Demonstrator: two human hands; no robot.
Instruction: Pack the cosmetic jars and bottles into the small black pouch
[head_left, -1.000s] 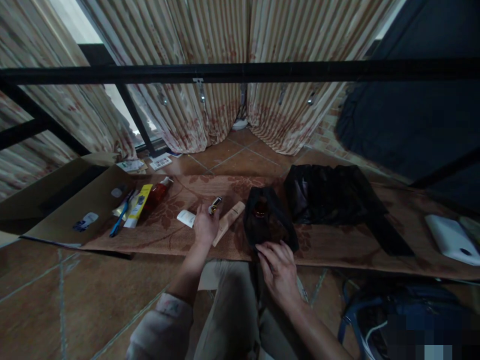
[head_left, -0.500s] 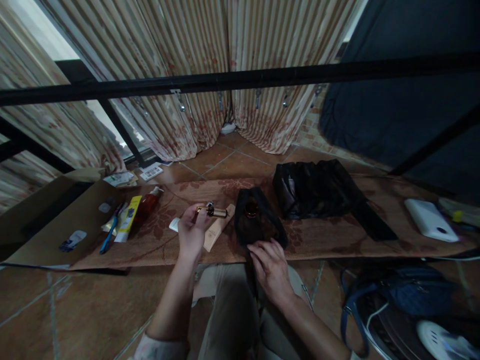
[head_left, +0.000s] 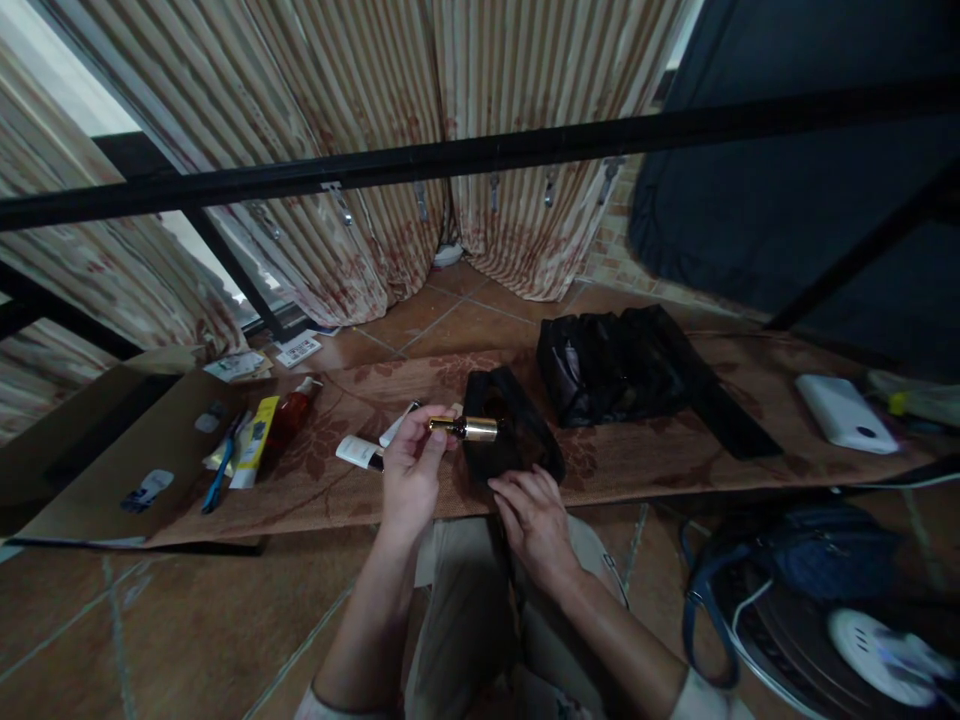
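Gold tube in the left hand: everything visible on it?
The gold tube is slim, shiny and metallic-looking, with a darker stretch toward its left end. The left hand pinches that end between thumb and fingers, holding it roughly level. The other end points right, overlapping the open black pouch in view; contact there is unclear.

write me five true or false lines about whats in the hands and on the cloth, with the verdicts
1. The left hand holds a small gold and dark item. True.
2. The right hand holds the yellow and white tube. False: it touches the near edge of the open black pouch.
3. The tube lies to the left of the pouch. True.
4. The cardboard box is at the right end of the patterned cloth. False: it is at the left end.
5. The white device lies to the right of the larger black bag. True.
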